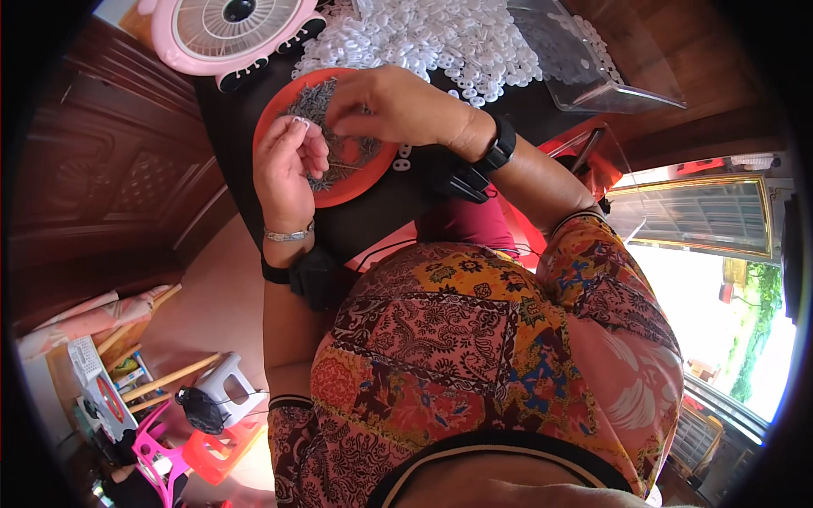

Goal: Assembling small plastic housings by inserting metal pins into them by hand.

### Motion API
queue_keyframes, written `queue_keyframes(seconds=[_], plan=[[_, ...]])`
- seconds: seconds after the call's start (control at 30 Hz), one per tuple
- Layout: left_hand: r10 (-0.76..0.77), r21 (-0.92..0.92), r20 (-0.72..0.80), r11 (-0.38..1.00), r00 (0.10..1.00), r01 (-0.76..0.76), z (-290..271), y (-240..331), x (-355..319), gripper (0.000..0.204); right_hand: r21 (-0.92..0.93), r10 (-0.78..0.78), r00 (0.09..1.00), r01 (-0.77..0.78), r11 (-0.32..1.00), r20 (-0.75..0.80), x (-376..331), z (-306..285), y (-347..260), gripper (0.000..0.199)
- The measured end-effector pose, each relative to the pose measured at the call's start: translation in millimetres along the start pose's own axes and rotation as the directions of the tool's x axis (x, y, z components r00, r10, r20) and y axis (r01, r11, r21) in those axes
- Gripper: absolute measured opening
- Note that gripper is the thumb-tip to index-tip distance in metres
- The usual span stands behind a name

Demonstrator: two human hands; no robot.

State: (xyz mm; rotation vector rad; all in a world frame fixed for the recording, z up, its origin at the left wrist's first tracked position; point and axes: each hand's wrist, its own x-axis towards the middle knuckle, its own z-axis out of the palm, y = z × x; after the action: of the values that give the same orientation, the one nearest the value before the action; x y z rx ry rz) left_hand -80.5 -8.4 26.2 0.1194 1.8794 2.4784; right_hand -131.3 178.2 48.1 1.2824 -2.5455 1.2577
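My left hand [288, 169] is raised at the near left rim of an orange-red bowl [262, 127], its thumb and fingers pinched on a small white plastic piece [301, 122]. Many small grey screws or nails [312, 103] lie in the bowl. Over the bowl's far right part, my right hand [394, 106] has its fingers curled down toward the thumb; anything between them is too small to make out. Beyond the bowl spreads a heap of white plastic pieces with two holes [423, 38]. A few loose white pieces [402, 161] lie beside the bowl's right rim.
A pink fan [182, 42] stands at the far left of the dark table [224, 127]. At the far right sits a clear plastic bin [593, 97], lying with white pieces in it. Black devices are strapped on both my wrists. Stools [224, 453] stand on the floor at lower left.
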Motion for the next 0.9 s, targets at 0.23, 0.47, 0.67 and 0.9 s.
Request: queue_keyframes(seconds=[0.23, 0.47, 0.67, 0.9], plan=[[0.03, 0.032, -0.112, 0.999, 0.993, -0.026, 2.7, 0.9, 0.2, 0.023, -0.476, -0.088, 0.961, 0.209, 0.854, 0.262, -6.0, 16.4, 8.7, 0.007], [0.041, 0.093, -0.1, 0.995, 0.994, -0.032, -0.8, -2.8, 0.9, 0.022, -0.439, -0.084, 0.977, 0.165, 0.883, 0.198, -1.6, 17.0, 15.8, 0.009], [-0.003, 0.06, -0.113, 0.998, 0.994, 0.01, 4.3, -4.1, -0.7, 0.02, -0.13, 0.002, 1.0, -0.002, 0.992, -0.003, 2.7, 10.4, 19.5, 0.013], [-0.041, 0.062, -0.132, 0.997, 0.99, 0.049, 6.1, -5.8, -0.4, 0.02, 0.265, 0.136, 0.986, -0.107, 0.958, -0.093, 2.9, 15.8, 30.6, 0.013]])
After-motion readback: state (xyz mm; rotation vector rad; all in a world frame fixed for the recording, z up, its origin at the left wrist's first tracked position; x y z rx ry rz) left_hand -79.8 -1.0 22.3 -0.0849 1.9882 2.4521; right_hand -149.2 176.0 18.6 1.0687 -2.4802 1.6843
